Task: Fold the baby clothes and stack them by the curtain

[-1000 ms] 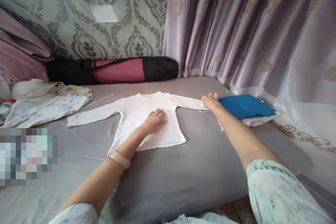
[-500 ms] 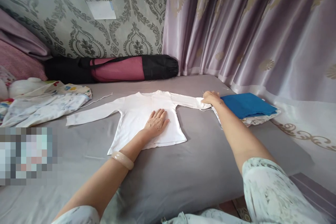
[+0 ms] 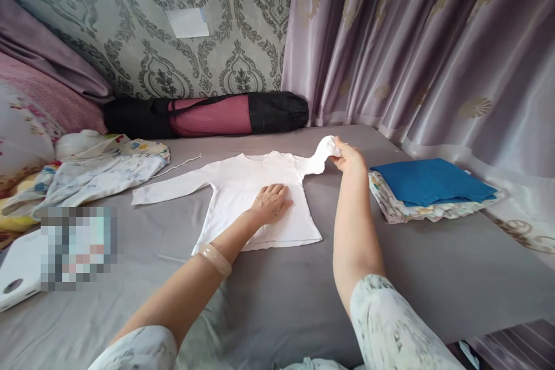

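Observation:
A white long-sleeved shirt (image 3: pixel 243 191) lies spread on the grey bed sheet (image 3: pixel 295 295), its neckline away from me. My left hand (image 3: pixel 272 203) rests flat on the front of the shirt, fingers stretched out, a pale bangle (image 3: pixel 215 259) round the wrist. The sleeve on the right side is lifted and bent, and my right hand (image 3: pixel 344 156) pinches it near the cuff. The other sleeve (image 3: pixel 173 186) lies straight out to the left on the sheet.
Folded clothes with a blue piece (image 3: pixel 433 182) on top lie at the right. A black and pink roll bag (image 3: pixel 208 114) lies along the wall. Patterned garments (image 3: pixel 95 170) with a cord and a white device (image 3: pixel 26 266) are at the left. Curtains (image 3: pixel 390 58) hang behind.
My right hand has lifted the sleeve end off the sheet and drawn it inward, so the sleeve now bends. My left hand stays on the shirt. The view has shifted slightly.

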Tool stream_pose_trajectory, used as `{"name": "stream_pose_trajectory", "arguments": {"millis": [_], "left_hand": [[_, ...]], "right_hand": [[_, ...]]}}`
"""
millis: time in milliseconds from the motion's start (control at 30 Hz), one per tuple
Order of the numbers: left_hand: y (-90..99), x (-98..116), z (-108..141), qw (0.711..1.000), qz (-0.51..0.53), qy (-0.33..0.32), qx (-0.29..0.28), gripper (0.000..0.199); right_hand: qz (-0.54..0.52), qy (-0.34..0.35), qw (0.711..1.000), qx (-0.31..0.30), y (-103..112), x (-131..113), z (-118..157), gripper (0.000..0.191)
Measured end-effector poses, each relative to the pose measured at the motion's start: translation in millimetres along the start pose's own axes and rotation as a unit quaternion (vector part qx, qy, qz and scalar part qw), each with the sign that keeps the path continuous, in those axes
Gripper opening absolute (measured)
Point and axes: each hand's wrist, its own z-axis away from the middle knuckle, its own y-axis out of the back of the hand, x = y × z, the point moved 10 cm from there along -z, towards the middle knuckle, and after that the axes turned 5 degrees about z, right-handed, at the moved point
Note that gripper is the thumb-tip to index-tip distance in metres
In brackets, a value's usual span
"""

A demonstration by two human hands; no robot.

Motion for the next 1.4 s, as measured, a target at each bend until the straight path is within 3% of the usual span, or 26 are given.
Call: {"name": "stream_pose_trajectory", "arguments": {"millis": [100,267,367,467,600,767,1067,1267,1400], "left_hand": [[6.7,-11.3,-19.4,0.999,0.015,0.013,-0.027,0.038],[16.6,-34.4,-64.1,0.997,0.068,0.012,0.027,0.029],[11.3,-40.7,-90.4,0.995,0.082,-0.022,0.058,0.033],[-4.9,-47.4,-112.0,0.995,0.083,-0.026,0.052,0.038],[-25.4,-58.6,-124.9,0.996,0.090,0.020,0.013,0.046],[-26.0,-54.2,-124.4,0.995,0.086,0.039,-0.020,0.055],[-11.1,-52.7,-138.9,0.993,0.042,0.069,-0.089,0.087],[-6.3,-44.2,-146.6,0.983,0.021,0.083,-0.165,0.103],[-6.6,-41.1,-148.4,0.976,0.021,0.108,-0.185,0.107]], "right_hand": [[-0.086,-0.040,0.995,0.002,-3.6,6.3,3.4,0.017],[-0.101,0.022,0.993,-0.053,-4.7,-7.0,7.2,0.017],[-0.096,0.056,0.992,-0.061,6.0,-13.5,6.8,0.018],[-0.095,0.060,0.993,-0.043,23.6,-15.7,5.4,0.018],[-0.073,0.058,0.996,-0.004,48.9,-17.1,3.5,0.017],[-0.027,0.053,0.996,0.059,66.8,-18.5,4.7,0.012],[-0.080,0.071,0.994,0.013,28.5,-31.7,14.3,0.011],[-0.107,0.055,0.992,-0.050,-21.3,-28.9,21.8,0.012],[-0.124,0.028,0.988,-0.084,-53.7,-21.3,31.5,0.010]]}}
